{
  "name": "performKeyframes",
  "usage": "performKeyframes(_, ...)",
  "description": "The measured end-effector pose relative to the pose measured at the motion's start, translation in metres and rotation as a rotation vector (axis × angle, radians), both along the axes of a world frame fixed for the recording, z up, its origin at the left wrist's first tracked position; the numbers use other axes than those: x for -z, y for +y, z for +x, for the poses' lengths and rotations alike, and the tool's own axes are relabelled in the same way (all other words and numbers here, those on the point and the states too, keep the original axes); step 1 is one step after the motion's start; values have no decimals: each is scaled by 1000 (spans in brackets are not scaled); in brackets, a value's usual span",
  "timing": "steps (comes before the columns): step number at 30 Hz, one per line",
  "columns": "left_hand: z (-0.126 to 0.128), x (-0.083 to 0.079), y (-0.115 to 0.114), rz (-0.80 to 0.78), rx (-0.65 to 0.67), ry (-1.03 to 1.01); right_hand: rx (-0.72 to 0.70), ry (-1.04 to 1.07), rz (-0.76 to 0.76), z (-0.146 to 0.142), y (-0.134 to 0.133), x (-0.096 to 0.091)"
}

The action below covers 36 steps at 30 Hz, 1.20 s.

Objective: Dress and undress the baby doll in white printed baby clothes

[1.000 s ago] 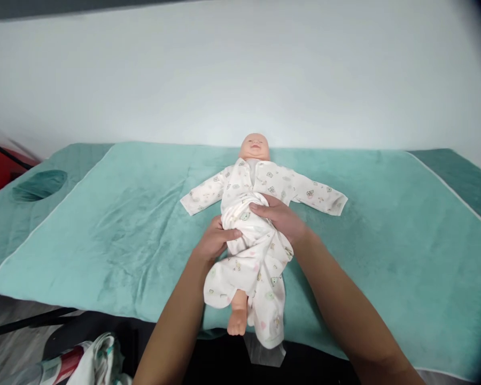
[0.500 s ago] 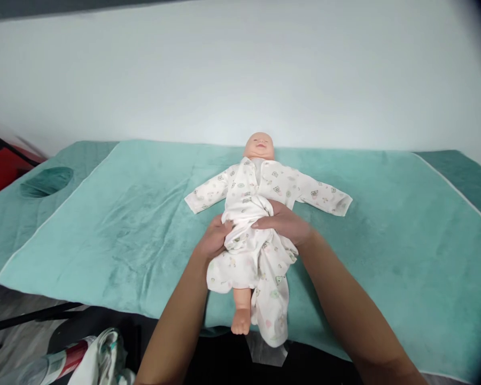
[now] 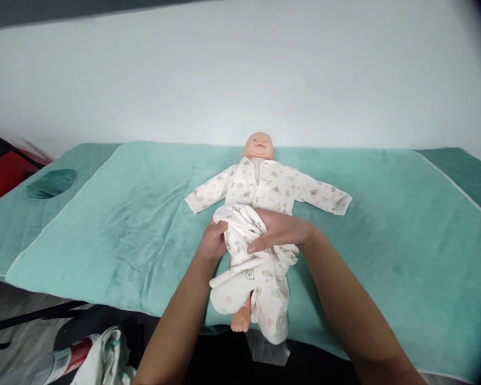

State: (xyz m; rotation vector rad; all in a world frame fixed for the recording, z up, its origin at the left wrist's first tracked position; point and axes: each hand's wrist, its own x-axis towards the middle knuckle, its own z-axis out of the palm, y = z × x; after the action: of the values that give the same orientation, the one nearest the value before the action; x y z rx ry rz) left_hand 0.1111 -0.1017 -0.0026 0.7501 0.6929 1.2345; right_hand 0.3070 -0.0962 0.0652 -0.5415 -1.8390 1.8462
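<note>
A baby doll (image 3: 258, 145) lies on its back, head toward the wall, sleeves spread out to both sides. It wears a white patterned top (image 3: 278, 184). White patterned pants (image 3: 270, 289) are bunched around its hips and legs, and one bare foot (image 3: 241, 320) shows below a leg opening. My left hand (image 3: 215, 239) grips the gathered cloth at the left edge, thumb on top. On the other side, my right hand (image 3: 278, 231) is closed on the pants near the waist, its thumb over the fabric and its other fingers partly hidden by cloth.
A green-covered massage table (image 3: 364, 267) with a face hole (image 3: 51, 183) at its left end stands against a white wall (image 3: 240, 75). At lower left are a bottle (image 3: 60, 362) and crumpled cloth (image 3: 106, 361). Something red and black (image 3: 4, 171) is at far left.
The gathered waist cloth has been lifted and opened up more. My right thumb has moved down, and the left pant leg has slid lower, covering more of the doll's bare leg.
</note>
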Motion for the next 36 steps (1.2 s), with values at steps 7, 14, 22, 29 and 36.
performKeyframes(7,4,-33,-33,-48,-125,196,-3,-104,142,7,1,2)
performKeyframes(14,25,-68,-130,-293,-279,213,75,-516,430,-5,-4,-4)
performKeyframes(22,42,-56,-209,-479,-484,158,41,-604,457,-9,-10,7)
performKeyframes(29,23,-38,-209,-502,-534,206,52,-583,509,-8,-15,7)
performKeyframes(36,18,-19,-217,-558,-546,232,-23,-529,486,-6,-16,6)
